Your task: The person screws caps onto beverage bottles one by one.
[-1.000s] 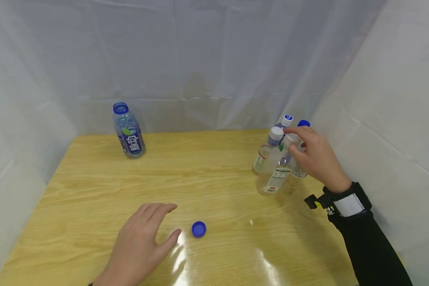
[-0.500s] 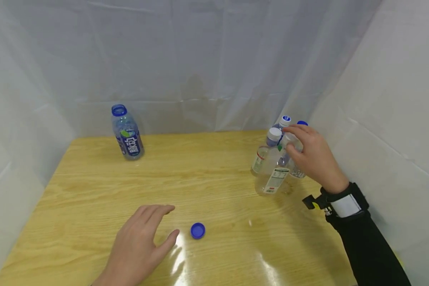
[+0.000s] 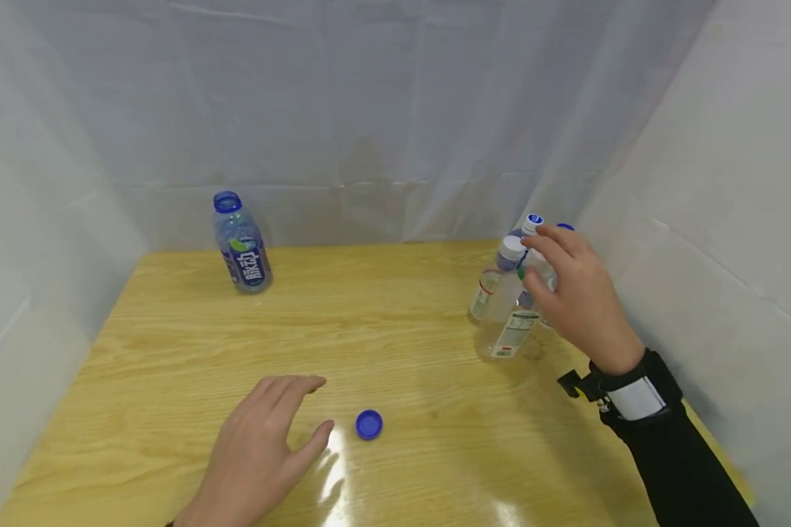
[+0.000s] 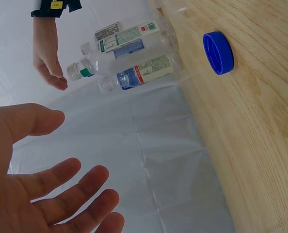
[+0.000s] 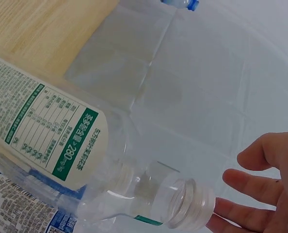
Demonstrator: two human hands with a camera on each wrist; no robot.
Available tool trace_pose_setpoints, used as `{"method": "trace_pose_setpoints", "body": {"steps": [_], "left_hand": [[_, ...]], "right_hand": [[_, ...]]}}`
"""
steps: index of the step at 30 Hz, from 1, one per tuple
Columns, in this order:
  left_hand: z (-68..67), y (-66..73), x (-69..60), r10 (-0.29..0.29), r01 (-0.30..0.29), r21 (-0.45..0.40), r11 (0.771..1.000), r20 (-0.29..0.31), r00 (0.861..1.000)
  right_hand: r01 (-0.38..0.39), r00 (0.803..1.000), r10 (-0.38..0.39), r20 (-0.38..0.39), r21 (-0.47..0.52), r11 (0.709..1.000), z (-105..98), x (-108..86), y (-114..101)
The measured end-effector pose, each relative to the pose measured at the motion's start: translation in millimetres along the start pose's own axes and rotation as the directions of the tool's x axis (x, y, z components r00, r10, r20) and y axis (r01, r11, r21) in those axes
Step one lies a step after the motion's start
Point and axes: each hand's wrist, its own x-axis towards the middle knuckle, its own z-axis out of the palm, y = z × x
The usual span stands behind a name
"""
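My right hand (image 3: 583, 300) is at the tops of a cluster of plastic bottles at the right of the table, its thumb and fingers apart. Nearest to it stands a clear bottle (image 3: 513, 333) with a white-and-green label and a whitish cap (image 5: 202, 208); in the right wrist view the fingertips lie close beside that cap, and I cannot tell whether they touch it. My left hand (image 3: 253, 450) hovers over the front of the table, thumb spread from the fingers, holding nothing. A blue bottle cap (image 3: 369, 424) lies hollow side up just right of it.
A blue-tinted bottle (image 3: 245, 256) stands uncapped at the back left of the wooden table (image 3: 369, 315). Behind the clear bottle crowd others, one with a white cap (image 3: 511, 249) and one with a blue-and-white cap (image 3: 534, 221). White sheeting (image 3: 343, 110) surrounds the table.
My right hand's thumb and fingers have spread a little apart, and the hand has drawn slightly back from the clear bottle's cap. The left hand and the loose blue cap stay put.
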Motion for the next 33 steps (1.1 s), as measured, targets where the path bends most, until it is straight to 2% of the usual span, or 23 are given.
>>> {"method": "trace_pose_setpoints", "body": {"steps": [5,10,14,21,33], "left_hand": [[-1.2,1.2,-0.7,-0.011,0.011,0.005,1.000,0.013,1.000],[3.5,2.3,2.4,-0.013,0.013,0.006,1.000,0.038,0.999],[10.5,5.0,6.7,-0.012,0.013,-0.014,1.000,0.065,0.998],[17.7,8.3,10.1,-0.016,0.019,-0.034,0.999,0.087,0.996],[16.5,8.8,8.1,-0.052,0.056,-0.028,0.998,0.119,0.991]], "right_hand": [[0.093,0.995,-0.093,-0.043,0.010,0.996,3.4,-4.3,-17.2],[0.171,0.984,-0.166,-0.064,0.087,0.981,6.0,-11.7,-35.5],[0.168,0.986,-0.167,-0.015,0.130,0.977,6.7,-24.5,-45.7],[0.130,0.984,-0.145,0.103,0.143,0.981,15.2,-42.0,-57.3],[0.140,0.968,-0.186,0.169,0.251,0.958,35.2,-55.2,-77.5]]}}
